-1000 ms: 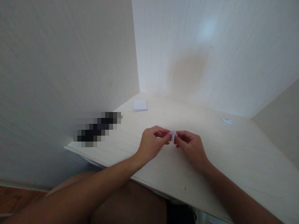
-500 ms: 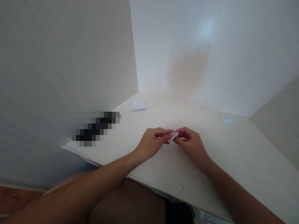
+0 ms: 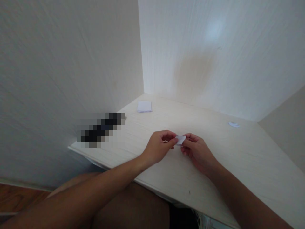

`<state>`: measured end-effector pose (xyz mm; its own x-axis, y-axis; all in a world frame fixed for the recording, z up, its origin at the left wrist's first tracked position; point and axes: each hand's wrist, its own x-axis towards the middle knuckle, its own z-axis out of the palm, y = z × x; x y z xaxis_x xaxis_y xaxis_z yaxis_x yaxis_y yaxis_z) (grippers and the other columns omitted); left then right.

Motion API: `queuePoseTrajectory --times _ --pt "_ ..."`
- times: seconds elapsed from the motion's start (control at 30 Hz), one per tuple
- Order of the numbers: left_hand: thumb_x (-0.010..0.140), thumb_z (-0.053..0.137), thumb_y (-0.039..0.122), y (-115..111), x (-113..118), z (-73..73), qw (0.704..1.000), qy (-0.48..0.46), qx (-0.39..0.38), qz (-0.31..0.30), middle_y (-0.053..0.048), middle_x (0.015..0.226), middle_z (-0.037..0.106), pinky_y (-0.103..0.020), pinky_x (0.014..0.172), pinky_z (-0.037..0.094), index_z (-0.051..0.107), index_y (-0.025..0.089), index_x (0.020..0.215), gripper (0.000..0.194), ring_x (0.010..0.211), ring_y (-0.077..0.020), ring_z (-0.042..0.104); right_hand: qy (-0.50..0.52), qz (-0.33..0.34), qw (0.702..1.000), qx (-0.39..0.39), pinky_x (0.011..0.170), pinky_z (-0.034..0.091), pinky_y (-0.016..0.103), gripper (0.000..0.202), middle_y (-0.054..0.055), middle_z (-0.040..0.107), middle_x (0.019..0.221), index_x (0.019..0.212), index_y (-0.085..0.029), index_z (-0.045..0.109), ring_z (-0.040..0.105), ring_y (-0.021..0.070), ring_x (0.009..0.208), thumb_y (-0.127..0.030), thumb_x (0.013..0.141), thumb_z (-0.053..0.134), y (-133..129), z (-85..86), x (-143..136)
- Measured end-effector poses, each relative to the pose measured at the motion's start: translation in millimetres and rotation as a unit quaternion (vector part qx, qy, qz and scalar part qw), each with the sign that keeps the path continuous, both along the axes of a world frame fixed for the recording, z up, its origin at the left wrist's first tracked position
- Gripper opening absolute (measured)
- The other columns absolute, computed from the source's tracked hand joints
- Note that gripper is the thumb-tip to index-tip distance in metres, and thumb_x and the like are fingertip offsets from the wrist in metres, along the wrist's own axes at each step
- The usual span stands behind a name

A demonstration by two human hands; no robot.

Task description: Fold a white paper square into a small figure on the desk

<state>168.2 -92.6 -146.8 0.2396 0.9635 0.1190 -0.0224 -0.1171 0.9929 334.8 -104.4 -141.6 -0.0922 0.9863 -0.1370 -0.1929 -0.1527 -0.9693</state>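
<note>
A small folded piece of white paper is held between my two hands, just above the table. My left hand pinches its left edge, thumb on the near face. From the other side my right hand grips the right edge between thumb and fingers; some of those fingertips are hidden behind the paper. Farther back on the table lies a stack of square white paper. Off to the right rests a small white folded paper piece.
The pale table meets a wall panel on the left and another at the back. A dark, pixelated object lies along its left side. My legs are below the front edge.
The paper has turned so that more of its face shows. My right hand has rotated, its thumb now higher on the paper. The whole view has shifted slightly.
</note>
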Motion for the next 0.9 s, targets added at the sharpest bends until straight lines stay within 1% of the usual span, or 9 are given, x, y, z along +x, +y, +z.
queuePoseTrajectory --times 0.07,0.13,0.2,0.3,0.4,0.53,0.63,0.77,0.9 --pt "0.081 0.075 0.030 -1 1 1.6 0.999 0.023 0.033 0.001 -0.007 0.088 0.075 -0.027 0.069 0.050 0.078 0.017 0.090 0.016 0.076 -0.0186 0.065 -0.012 -0.004 1.000 0.003 0.045 0.033 0.024 0.010 -0.002 0.058 0.058 0.074 -0.018 0.066 0.049 0.0103 0.049 -0.021 0.067 0.073 -1 0.6 0" --pt "0.083 0.074 0.031 -2 -1 4.0 0.999 0.022 0.034 -0.014 -0.008 0.092 0.076 -0.028 0.071 0.049 0.079 0.019 0.093 0.017 0.079 -0.0188 0.065 -0.008 -0.006 1.000 0.007 0.042 0.029 0.023 0.013 -0.002 0.056 0.058 0.075 -0.018 0.065 0.047 0.0097 0.048 -0.023 0.067 0.074 -1 1.8 1" --pt "0.083 0.075 0.032 -1 -4 6.0 0.999 -0.008 0.001 -0.051 -0.008 0.094 0.076 -0.027 0.071 0.047 0.080 0.019 0.097 0.020 0.079 -0.0176 0.064 0.014 -0.004 1.000 -0.001 0.040 0.023 0.022 0.017 -0.004 0.053 0.056 0.075 -0.018 0.064 0.042 0.0076 0.046 -0.025 0.066 0.077 -2 3.7 1" --pt "0.078 0.081 0.028 2 -9 5.7 0.987 -0.086 -0.081 -0.108 -0.010 0.098 0.076 -0.026 0.072 0.044 0.079 0.017 0.100 0.025 0.082 -0.0161 0.063 0.058 0.007 0.998 -0.023 0.039 0.014 0.022 0.022 -0.008 0.044 0.051 0.071 -0.018 0.061 0.030 0.0042 0.042 -0.026 0.064 0.080 -2 6.6 1" --pt "0.072 0.085 0.022 3 -9 2.9 0.974 -0.138 -0.132 -0.124 -0.010 0.097 0.076 -0.026 0.075 0.043 0.078 0.015 0.102 0.031 0.081 -0.0139 0.062 0.096 0.004 0.994 -0.045 0.040 0.009 0.022 0.026 -0.010 0.038 0.050 0.067 -0.019 0.056 0.025 0.0034 0.042 -0.022 0.062 0.081 -3 7.9 1" --pt "0.073 0.086 0.016 0 -3 -0.5 0.963 -0.189 -0.151 -0.121 -0.009 0.096 0.075 -0.024 0.077 0.044 0.078 0.014 0.102 0.031 0.080 -0.0114 0.062 0.102 -0.012 0.994 -0.045 0.040 0.011 0.021 0.027 -0.006 0.044 0.054 0.061 -0.018 0.052 0.031 0.0053 0.047 -0.018 0.060 0.080 -2 7.3 1" --pt "0.072 0.086 0.011 0 -1 -2.6 0.942 -0.250 -0.181 -0.131 -0.008 0.101 0.073 -0.023 0.077 0.046 0.076 0.015 0.105 0.034 0.084 -0.0113 0.064 0.101 -0.008 0.994 -0.032 0.041 0.014 0.020 0.024 -0.004 0.049 0.059 0.062 -0.018 0.055 0.035 0.0067 0.051 -0.018 0.061 0.079 -2 7.3 1" --pt "0.075 0.083 0.007 2 -3 -3.0 0.921 -0.292 -0.213 -0.147 -0.008 0.102 0.072 -0.023 0.080 0.050 0.074 0.014 0.107 0.034 0.086 -0.0119 0.066 0.114 0.023 0.993 -0.025 0.041 0.018 0.020 0.020 -0.003 0.051 0.062 0.072 -0.018 0.061 0.038 0.0072 0.053 -0.020 0.065 0.079 -4 9.9 1" --pt "0.076 0.081 0.005 4 -6 0.6 0.908 -0.320 -0.228 -0.149 -0.008 0.104 0.072 -0.022 0.082 0.051 0.073 0.013 0.106 0.032 0.089 -0.0126 0.067 0.135 0.061 0.989 -0.020 0.041 0.017 0.020 0.019 -0.005 0.048 0.061 0.078 -0.018 0.063 0.035 0.0058 0.050 -0.020 0.069 0.079 -6 13.5 3"
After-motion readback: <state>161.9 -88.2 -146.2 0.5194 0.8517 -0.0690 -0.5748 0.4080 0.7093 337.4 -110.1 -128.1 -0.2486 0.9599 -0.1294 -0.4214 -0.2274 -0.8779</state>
